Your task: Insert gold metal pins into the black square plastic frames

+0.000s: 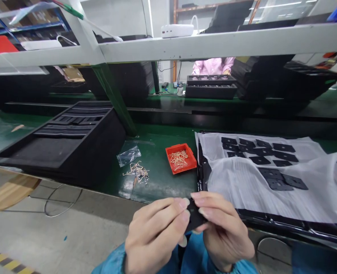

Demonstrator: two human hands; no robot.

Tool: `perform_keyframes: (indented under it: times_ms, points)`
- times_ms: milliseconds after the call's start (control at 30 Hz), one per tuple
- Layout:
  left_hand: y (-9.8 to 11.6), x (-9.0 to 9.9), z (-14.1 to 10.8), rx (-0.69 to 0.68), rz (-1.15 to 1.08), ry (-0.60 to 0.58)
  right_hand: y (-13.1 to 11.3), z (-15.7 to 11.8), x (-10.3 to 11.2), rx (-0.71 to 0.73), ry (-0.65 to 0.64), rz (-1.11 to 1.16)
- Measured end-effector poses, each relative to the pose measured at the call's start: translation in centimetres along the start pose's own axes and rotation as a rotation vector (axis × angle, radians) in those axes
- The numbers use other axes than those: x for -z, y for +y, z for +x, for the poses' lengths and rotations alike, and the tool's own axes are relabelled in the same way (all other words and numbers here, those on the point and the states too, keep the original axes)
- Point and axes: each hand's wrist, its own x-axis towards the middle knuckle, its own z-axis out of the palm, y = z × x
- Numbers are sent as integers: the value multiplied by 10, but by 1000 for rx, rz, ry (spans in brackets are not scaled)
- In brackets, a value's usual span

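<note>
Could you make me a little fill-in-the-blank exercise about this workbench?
1. The left hand and right hand hold a part coloured ____.
2. The tray of thin pale pieces is coloured ____.
3. In the picture, the clear bag lies to the ____ of that tray.

Missing words: black; red; left.

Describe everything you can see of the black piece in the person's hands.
The black piece looks flat and matte, perhaps plastic, though the material is uncertain. The left hand and right hand hold it from either side, covering much of it, so its full outline is hidden. It appears tilted, showing in the picture just below the near edge of the green tabletop.
</note>
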Motion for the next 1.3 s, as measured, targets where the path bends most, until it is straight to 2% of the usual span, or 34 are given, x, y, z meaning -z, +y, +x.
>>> perform_keyframes:
  times_ms: [67,167,333,467,567,700,800,900,1067,1167,1300]
  points:
    - [2,6,2,-2,26,-48,1,1,2,40,11,0]
    - [4,11,1,-11,52,-91,2,2,7,110,-59,-77]
    - [7,12,2,-42,59,-73,1,2,11,204,-37,-282]
    - [11,17,5,-35,100,-82,-4,10,12,244,1,-291]
    - [15,20,4,-22,156,-105,-7,16,20,211,-110,-253]
    - [13,17,1,-15,186,-73,-6,16,35,166,-308,-293]
    - [5,14,2,-121,175,-48,-7,17,41,152,-411,-314]
    - [1,15,6,-193,150,-87,-12,27,41,96,-555,-315]
    - [12,17,12,91,46,-163,-14,42,38,-102,-793,-194]
    - [14,19,12,76,23,-178,-11,39,37,-205,-834,-94]
    - [8,21,9,-10,99,-191,-7,28,37,-201,-733,-71]
